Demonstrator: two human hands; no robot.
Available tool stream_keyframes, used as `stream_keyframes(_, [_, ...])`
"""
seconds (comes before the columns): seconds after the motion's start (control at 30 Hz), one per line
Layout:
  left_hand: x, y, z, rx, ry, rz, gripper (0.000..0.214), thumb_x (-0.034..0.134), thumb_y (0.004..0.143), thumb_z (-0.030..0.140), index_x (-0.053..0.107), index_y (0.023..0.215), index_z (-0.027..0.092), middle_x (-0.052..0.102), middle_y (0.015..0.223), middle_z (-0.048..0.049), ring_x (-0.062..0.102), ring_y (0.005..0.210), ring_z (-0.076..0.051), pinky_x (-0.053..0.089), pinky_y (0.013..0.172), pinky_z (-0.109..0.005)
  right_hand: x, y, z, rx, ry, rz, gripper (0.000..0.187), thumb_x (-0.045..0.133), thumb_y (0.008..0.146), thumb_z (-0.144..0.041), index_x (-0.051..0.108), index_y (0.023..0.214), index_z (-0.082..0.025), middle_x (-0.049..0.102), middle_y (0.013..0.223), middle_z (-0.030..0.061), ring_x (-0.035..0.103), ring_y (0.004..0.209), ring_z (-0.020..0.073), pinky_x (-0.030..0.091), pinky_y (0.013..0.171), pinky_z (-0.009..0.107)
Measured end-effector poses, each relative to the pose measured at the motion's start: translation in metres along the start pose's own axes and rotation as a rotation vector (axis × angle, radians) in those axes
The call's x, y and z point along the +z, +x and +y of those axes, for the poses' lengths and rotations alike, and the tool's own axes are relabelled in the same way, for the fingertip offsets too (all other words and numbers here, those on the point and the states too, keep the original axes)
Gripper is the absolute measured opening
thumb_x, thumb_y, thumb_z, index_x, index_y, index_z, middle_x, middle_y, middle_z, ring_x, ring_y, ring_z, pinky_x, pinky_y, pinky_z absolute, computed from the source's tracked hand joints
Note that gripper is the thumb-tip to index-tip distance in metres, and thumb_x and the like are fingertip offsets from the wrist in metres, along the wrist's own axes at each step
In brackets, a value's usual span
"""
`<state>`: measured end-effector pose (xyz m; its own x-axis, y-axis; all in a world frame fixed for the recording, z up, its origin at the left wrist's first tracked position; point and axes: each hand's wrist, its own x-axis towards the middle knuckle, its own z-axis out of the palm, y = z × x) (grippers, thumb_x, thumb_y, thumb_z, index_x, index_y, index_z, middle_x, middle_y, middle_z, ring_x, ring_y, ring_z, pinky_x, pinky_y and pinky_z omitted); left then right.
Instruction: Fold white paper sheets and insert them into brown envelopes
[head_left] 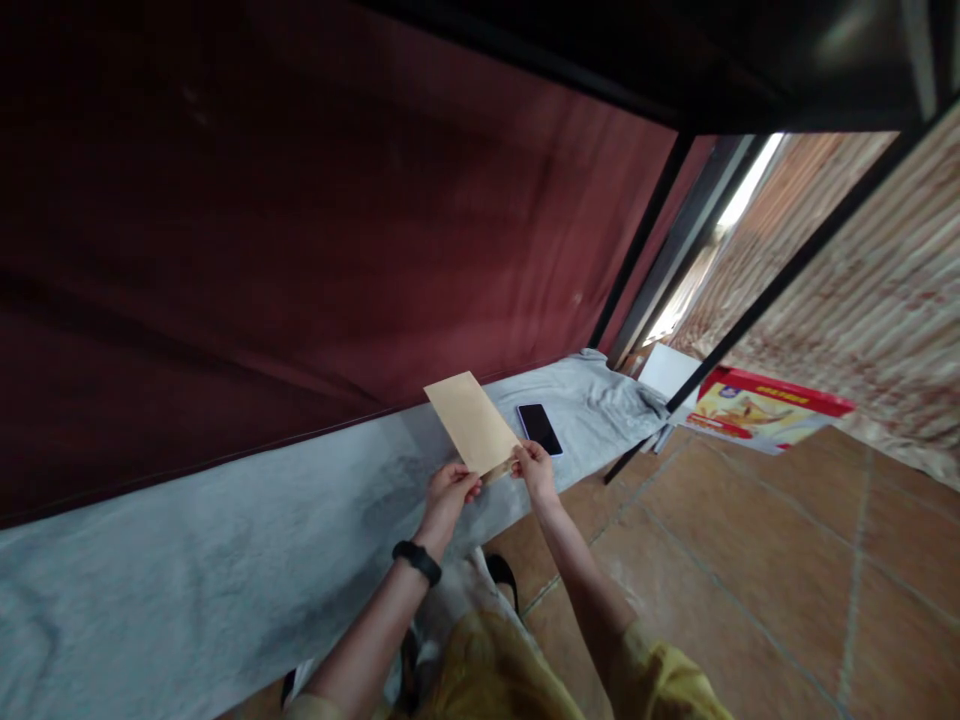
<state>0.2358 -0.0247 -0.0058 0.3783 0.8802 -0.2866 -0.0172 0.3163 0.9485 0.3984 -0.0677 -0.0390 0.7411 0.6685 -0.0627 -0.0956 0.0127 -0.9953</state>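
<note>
A tan paper envelope [471, 420], or a folded sheet that looks like one, is held flat over the cloth-covered bench. My left hand [448, 490] pinches its near left corner, and a dark band circles that wrist. At the near right corner my right hand [533, 468] grips the same paper between thumb and fingers. A narrow strip along its near edge shows between the hands and looks folded. Just beyond my right hand lies a phone [539, 429] with a dark screen, apart from the paper.
A grey-blue cloth [225, 560] covers the long narrow bench. Behind it hangs a dark red curtain [337, 230] beside black metal posts. At right, a red and yellow printed box [765, 408] and a white sheet [667, 372] sit near the tiled floor [720, 570].
</note>
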Motion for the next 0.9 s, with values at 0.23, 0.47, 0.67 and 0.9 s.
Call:
stream_keyframes(0.23, [0.019,0.019,-0.012,-0.024,0.036,0.012,0.028,0.080,0.060,0.032,0.061,0.073,0.017,0.068,0.061,-0.0022,0.060,0.054,-0.012,0.043,0.053,-0.023,-0.014,0.021,0.011,0.079,0.019,0.058,0.021,0.064,0.075,-0.036,0.062,0.086,-0.018,0.060,0.056,-0.0044,0.050,0.042,0.0097,0.043,0.040,0.020])
stream_keyframes(0.47, [0.020,0.030,-0.023,-0.041,0.088,0.044,0.032,0.082,0.060,0.036,0.060,0.075,0.017,0.067,0.061,-0.0012,0.060,0.054,-0.012,0.044,0.053,-0.024,-0.016,0.029,0.020,0.109,-0.035,0.057,0.020,0.062,0.077,-0.033,0.061,0.091,-0.019,0.061,0.058,-0.0038,0.050,0.042,0.0102,0.042,0.039,0.019])
stream_keyframes(0.67, [0.015,0.032,-0.033,-0.017,0.173,0.050,0.033,0.079,0.065,0.038,0.061,0.083,0.017,0.067,0.064,-0.0007,0.062,0.056,-0.013,0.045,0.055,-0.025,-0.021,0.029,0.023,0.107,-0.157,0.046,0.030,0.054,0.084,-0.035,0.064,0.104,-0.016,0.062,0.064,-0.0022,0.050,0.043,0.0099,0.043,0.041,0.019])
stream_keyframes(0.9, [0.008,0.034,-0.048,0.123,0.385,0.195,0.044,0.081,0.066,0.025,0.059,0.104,0.021,0.068,0.088,-0.0031,0.066,0.082,-0.019,0.052,0.074,-0.031,-0.028,0.024,0.022,0.088,-0.371,0.011,0.044,0.050,0.089,-0.037,0.065,0.124,-0.015,0.067,0.070,0.0007,0.059,0.051,0.0147,0.049,0.049,0.024])
